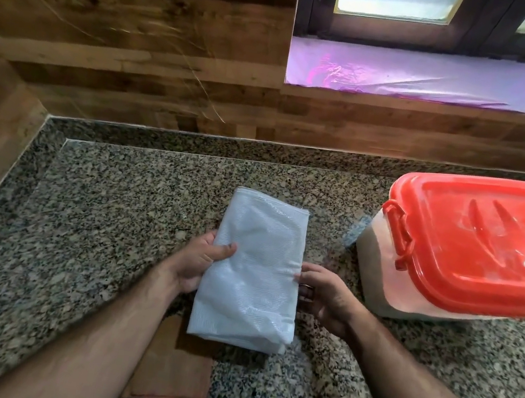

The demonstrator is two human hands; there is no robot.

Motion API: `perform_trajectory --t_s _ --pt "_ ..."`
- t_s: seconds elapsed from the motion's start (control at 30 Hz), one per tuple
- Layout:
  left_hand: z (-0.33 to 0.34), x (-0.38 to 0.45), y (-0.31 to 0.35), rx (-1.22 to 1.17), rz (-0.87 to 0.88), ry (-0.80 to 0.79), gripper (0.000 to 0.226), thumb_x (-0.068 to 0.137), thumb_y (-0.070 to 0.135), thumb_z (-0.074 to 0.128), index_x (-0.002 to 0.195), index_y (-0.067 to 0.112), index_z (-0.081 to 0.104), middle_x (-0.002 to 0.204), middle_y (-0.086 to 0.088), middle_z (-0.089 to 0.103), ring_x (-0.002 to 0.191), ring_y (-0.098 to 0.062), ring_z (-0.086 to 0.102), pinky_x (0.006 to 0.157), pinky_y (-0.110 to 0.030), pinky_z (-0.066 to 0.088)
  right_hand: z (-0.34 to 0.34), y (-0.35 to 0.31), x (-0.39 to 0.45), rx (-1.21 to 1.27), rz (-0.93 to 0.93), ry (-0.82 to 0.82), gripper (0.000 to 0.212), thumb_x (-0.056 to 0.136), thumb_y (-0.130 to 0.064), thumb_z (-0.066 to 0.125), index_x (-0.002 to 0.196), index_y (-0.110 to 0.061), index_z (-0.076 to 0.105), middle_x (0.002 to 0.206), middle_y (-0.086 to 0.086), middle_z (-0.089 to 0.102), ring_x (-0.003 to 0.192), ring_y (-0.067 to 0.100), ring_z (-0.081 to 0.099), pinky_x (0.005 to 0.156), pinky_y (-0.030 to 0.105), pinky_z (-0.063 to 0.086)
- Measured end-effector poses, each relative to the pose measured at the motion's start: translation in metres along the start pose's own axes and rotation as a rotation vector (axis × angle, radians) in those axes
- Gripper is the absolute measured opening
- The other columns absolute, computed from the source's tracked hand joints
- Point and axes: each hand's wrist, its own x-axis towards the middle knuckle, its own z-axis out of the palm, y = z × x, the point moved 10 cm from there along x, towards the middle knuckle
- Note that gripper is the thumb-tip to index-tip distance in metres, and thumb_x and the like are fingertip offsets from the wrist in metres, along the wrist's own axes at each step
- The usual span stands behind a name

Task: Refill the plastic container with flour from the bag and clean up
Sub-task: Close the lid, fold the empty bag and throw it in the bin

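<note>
While the container (467, 254) sits shut on the tabletop (81, 238) to your right, its red lid (486, 243) clipped down and dusted white, you look to be in the clean-up step: the pouring seems done, judging by the pale fill showing through the wall. You hold the emptied bag (254, 270) flat and folded into a long rectangle in front of you, just above the stone. Your left hand (199, 257) grips its left edge, thumb pressed on top and fingers tucked beneath. Your right hand (325, 294) rests against the right edge with fingers curled; whether it pinches the plastic or only steadies it, you cannot tell from here. Under the bag's near end lies a brown cloth (173, 368), partly covered.

Next, fold the bag once more or set it aside, keeping the open end up so no leftover flour spills. Then take the cloth and wipe the tabletop around the container, where a faint white smear shows near its left corner.
</note>
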Motion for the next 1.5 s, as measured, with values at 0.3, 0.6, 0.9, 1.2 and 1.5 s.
perform_trajectory --t_s 0.3,0.6,0.9,1.2,1.5 --pt "0.011 -0.013 -0.004 0.148 -0.117 -0.19 0.055 0.099 -0.006 0.062 0.15 0.013 0.054 0.147 -0.021 0.066 0.136 -0.042 0.063 0.114 -0.062 0.051 -0.021 -0.003 0.0 0.014 0.047 0.092 0.06 0.081 0.026 0.057 0.125 -0.013 0.065 0.117 0.018 0.076 0.078 0.03 0.076 0.064 0.039 0.065" --pt "-0.003 -0.015 -0.012 0.145 -0.061 -0.101 0.054 0.088 -0.004 0.076 0.14 0.005 0.066 0.144 -0.023 0.068 0.133 -0.042 0.066 0.097 -0.055 0.063 -0.02 -0.006 -0.004 0.119 0.027 0.076 0.042 0.088 0.03 0.051 0.101 -0.008 0.065 0.091 0.014 0.073 0.053 0.018 0.07 0.038 0.024 0.051" --pt "-0.009 -0.016 -0.006 0.118 0.058 0.096 0.043 0.081 -0.032 0.05 0.064 -0.002 0.076 0.126 -0.02 0.078 0.122 -0.049 0.069 0.102 -0.064 0.058 -0.023 0.005 -0.006 0.26 0.03 0.13 0.026 0.081 0.004 0.048 0.093 0.0 0.07 0.132 0.042 0.062 0.1 0.042 0.06 0.083 0.046 0.056" --pt "-0.001 -0.047 0.017 0.047 0.235 0.211 0.024 0.095 -0.009 0.069 0.11 0.005 0.081 0.136 -0.015 0.075 0.12 -0.033 0.074 0.1 -0.052 0.062 0.019 -0.003 -0.017 -0.21 0.12 -0.125 0.074 0.072 -0.004 0.09 0.139 0.007 0.06 0.129 0.032 0.07 0.108 0.048 0.068 0.084 0.052 0.063" --pt "-0.015 -0.155 -0.057 -0.25 0.241 0.437 0.095 0.079 0.088 0.068 0.14 0.016 0.071 0.128 -0.021 0.076 0.119 -0.042 0.072 0.1 -0.059 0.059 0.08 0.003 -0.021 -0.104 0.067 -0.244 0.058 0.087 0.006 0.076 0.141 0.007 0.058 0.135 0.036 0.066 0.113 0.048 0.068 0.092 0.063 0.062"
